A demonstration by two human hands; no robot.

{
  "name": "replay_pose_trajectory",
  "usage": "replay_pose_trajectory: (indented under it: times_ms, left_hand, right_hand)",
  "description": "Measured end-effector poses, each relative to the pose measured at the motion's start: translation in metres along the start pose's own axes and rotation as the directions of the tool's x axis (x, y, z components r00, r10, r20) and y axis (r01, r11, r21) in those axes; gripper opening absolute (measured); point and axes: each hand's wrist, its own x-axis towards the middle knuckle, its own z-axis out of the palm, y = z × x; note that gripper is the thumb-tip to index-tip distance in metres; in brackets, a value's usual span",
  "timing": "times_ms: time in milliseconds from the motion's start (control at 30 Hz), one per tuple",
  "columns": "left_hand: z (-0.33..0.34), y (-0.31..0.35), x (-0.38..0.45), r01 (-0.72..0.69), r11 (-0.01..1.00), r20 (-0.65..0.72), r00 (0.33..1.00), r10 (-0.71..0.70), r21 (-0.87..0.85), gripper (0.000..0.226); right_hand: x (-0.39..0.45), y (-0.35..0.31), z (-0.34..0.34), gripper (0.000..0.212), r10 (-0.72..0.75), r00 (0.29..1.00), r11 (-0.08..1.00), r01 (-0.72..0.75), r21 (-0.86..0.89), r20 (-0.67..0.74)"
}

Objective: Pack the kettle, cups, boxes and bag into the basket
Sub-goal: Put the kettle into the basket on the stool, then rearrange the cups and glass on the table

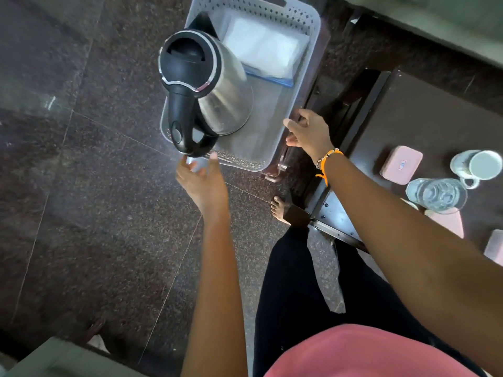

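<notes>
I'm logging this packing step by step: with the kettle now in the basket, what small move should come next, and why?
Probably the right hand should leave the basket rim and reach for the white mug on the dark table. The kettle already stands in the basket beside the bag, and the left hand is open near its handle, while the mug, glass cup and pink boxes remain outside.

Both your arms reach forward, bare. Your left hand [202, 180] is palm up, with fingers loosely spread and curled upward. Your right hand [309, 131] is further out, fingers bent downward, with a beaded band at the wrist.
</notes>
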Motion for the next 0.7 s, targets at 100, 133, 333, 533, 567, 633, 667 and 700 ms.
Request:
replay_pose_trajectory:
  times_ms: [100, 133, 333, 533, 567, 633, 667, 700]
  left_hand:
    - [0.018, -0.017, -0.045, 0.107, 0.993, 0.183, 0.977, -0.113, 0.041, 0.031]
    - [0.027, -0.021, -0.062, 0.099, 0.992, 0.275, 0.954, -0.117, 0.08, 0.024]
    - [0.092, -0.036, -0.148, -0.074, 0.958, 0.699, 0.7, -0.149, 0.278, 0.018]
    - [0.137, -0.053, -0.212, -0.208, 0.915, 0.823, 0.535, -0.191, 0.347, 0.017]
    - [0.143, -0.056, -0.22, -0.228, 0.904, 0.822, 0.536, -0.193, 0.361, 0.018]
    - [0.151, -0.06, -0.232, -0.257, 0.891, 0.817, 0.547, -0.185, 0.374, 0.02]
    - [0.155, -0.063, -0.239, -0.263, 0.891, 0.816, 0.55, -0.177, 0.371, 0.02]
    - [0.158, -0.064, -0.244, -0.264, 0.891, 0.814, 0.555, -0.173, 0.369, 0.019]
  right_hand:
    - [-0.019, 0.026, -0.032, 0.035, -0.099, 0.994, 0.99, 0.095, -0.107, -0.037]
    - [-0.027, 0.037, -0.047, 0.031, -0.137, 0.989, 0.978, 0.128, -0.163, -0.047]
    - [-0.077, 0.109, -0.153, 0.023, -0.241, 0.961, 0.9, 0.167, -0.403, -0.139]
    - [-0.098, 0.168, -0.248, 0.058, -0.263, 0.921, 0.747, 0.005, -0.665, -0.289]
    - [-0.098, 0.174, -0.258, 0.069, -0.23, 0.933, 0.718, -0.028, -0.696, -0.276]
    - [-0.094, 0.183, -0.272, 0.083, -0.182, 0.959, 0.643, -0.051, -0.764, -0.217]
    - [-0.092, 0.187, -0.278, 0.088, -0.165, 0.971, 0.607, -0.041, -0.794, -0.176]
    - [-0.089, 0.19, -0.282, 0.091, -0.151, 0.979, 0.586, -0.022, -0.81, -0.135]
